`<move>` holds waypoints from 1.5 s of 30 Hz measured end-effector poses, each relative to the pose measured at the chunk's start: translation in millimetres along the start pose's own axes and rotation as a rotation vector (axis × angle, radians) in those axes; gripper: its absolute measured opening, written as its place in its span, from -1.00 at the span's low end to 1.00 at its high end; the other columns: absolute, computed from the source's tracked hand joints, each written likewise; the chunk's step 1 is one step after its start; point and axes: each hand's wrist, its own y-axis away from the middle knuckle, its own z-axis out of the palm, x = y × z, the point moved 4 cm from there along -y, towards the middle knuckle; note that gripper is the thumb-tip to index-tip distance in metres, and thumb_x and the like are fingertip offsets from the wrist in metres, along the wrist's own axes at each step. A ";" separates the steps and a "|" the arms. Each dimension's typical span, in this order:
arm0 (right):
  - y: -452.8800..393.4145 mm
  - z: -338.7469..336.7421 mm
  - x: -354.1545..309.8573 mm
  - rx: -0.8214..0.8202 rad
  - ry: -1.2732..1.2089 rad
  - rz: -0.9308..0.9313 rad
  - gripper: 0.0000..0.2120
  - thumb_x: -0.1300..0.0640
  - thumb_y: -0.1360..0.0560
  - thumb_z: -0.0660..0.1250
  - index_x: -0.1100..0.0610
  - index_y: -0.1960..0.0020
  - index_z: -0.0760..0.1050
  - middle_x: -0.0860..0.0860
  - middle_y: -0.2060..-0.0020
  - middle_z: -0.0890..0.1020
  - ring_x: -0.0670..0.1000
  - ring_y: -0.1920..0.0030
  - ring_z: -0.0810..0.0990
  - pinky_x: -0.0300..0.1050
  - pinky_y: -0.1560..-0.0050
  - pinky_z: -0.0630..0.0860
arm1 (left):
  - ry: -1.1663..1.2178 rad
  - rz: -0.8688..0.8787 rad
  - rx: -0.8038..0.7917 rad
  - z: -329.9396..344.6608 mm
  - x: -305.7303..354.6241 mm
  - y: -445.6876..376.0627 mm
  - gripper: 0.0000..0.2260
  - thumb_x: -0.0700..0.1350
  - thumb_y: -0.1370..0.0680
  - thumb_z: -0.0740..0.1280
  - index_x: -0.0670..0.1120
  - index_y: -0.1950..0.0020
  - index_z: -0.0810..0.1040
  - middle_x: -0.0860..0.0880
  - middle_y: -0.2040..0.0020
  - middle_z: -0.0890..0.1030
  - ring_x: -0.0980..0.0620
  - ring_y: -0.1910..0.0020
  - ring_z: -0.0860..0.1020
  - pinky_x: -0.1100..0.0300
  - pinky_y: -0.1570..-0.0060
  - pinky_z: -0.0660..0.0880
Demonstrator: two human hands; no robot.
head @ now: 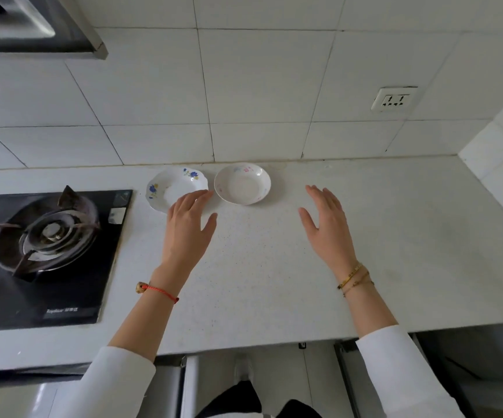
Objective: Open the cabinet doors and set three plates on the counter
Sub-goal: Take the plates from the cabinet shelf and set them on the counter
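Two plates rest on the white counter point(274, 267) near the tiled wall. The left plate point(168, 184) has a scalloped rim and blue flowers. The right plate point(242, 184) is deeper, with faint pink marks. My left hand point(188, 227) hovers open over the counter, its fingertips overlapping the near rim of the flowered plate. My right hand point(327, 226) is open too, palm down, to the right of the pink plate and holding nothing. Below the counter edge, two cabinet doors point(190, 384) point(345, 375) stand open edge-on.
A black gas hob point(48, 251) with one burner fills the left of the counter. A range hood point(33, 25) hangs top left. A wall socket point(393, 99) sits on the tiles at right. My legs and a shoe show on the floor below.
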 end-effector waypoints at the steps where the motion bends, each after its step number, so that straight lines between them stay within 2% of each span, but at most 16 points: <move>1: 7.0 -3.3 0.7 0.001 -0.005 -0.003 -0.55 0.05 -0.63 0.19 0.14 -0.49 0.28 0.05 -0.47 0.37 0.09 -0.54 0.19 0.07 -0.51 0.23 | 0.002 0.000 0.006 -1.9 4.4 7.4 -0.62 -0.15 -0.55 0.37 -0.11 -0.37 0.49 -0.08 -0.33 0.54 -0.13 -0.35 0.44 -0.12 -0.38 0.33; 13: 124.7 -53.3 29.8 -0.050 -0.030 -0.038 -0.54 0.02 -0.63 0.17 0.11 -0.50 0.26 0.03 -0.48 0.35 0.06 -0.54 0.18 0.06 -0.52 0.22 | -0.014 -0.037 0.070 -18.8 70.0 134.6 -0.62 -0.14 -0.57 0.35 -0.10 -0.39 0.47 -0.06 -0.32 0.54 -0.09 -0.35 0.44 -0.05 -0.39 0.32; 19: 201.9 -90.4 59.5 -0.083 -0.030 -0.051 -0.54 0.02 -0.64 0.17 0.09 -0.51 0.25 0.03 -0.49 0.33 0.05 -0.54 0.18 0.05 -0.52 0.21 | 0.011 -0.038 0.101 -17.4 115.2 215.5 -0.63 -0.18 -0.56 0.34 -0.12 -0.38 0.49 -0.08 -0.29 0.56 -0.12 -0.32 0.47 -0.13 -0.33 0.37; 30: 313.0 -135.3 100.9 -0.137 -0.029 -0.036 -0.54 0.01 -0.63 0.19 0.08 -0.49 0.26 0.02 -0.47 0.36 0.05 -0.53 0.21 0.08 -0.51 0.26 | 0.045 -0.090 0.071 -7.7 174.0 334.3 -0.64 -0.17 -0.58 0.30 -0.09 -0.39 0.47 -0.05 -0.31 0.54 -0.06 -0.34 0.42 -0.05 -0.36 0.37; 37: 334.1 -122.0 130.9 -0.125 -0.043 0.009 -0.56 0.01 -0.63 0.19 0.09 -0.47 0.30 0.04 -0.43 0.41 0.04 -0.49 0.29 0.07 -0.48 0.31 | 0.033 -0.132 0.027 23.2 171.9 350.7 -0.65 -0.18 -0.58 0.29 -0.09 -0.38 0.49 -0.05 -0.29 0.55 -0.06 -0.30 0.44 0.00 -0.33 0.37; 42: 337.1 -86.7 169.5 -0.103 -0.022 0.030 -0.58 0.02 -0.62 0.20 0.10 -0.45 0.32 0.05 -0.39 0.45 0.02 -0.44 0.35 -0.17 -0.40 0.26 | 0.041 -0.118 0.001 69.1 155.3 349.7 -0.67 -0.18 -0.59 0.28 -0.11 -0.36 0.50 -0.07 -0.25 0.56 -0.07 -0.25 0.49 -0.05 -0.28 0.42; 45: 337.4 -56.1 197.2 -0.088 -0.019 0.050 -0.59 0.03 -0.62 0.20 0.10 -0.45 0.33 0.06 -0.37 0.47 0.02 -0.43 0.36 -0.23 -0.35 0.24 | 0.047 -0.094 -0.019 109.6 138.8 351.2 -0.71 -0.17 -0.59 0.28 -0.11 -0.31 0.53 -0.05 -0.21 0.58 -0.05 -0.20 0.52 -0.04 -0.22 0.47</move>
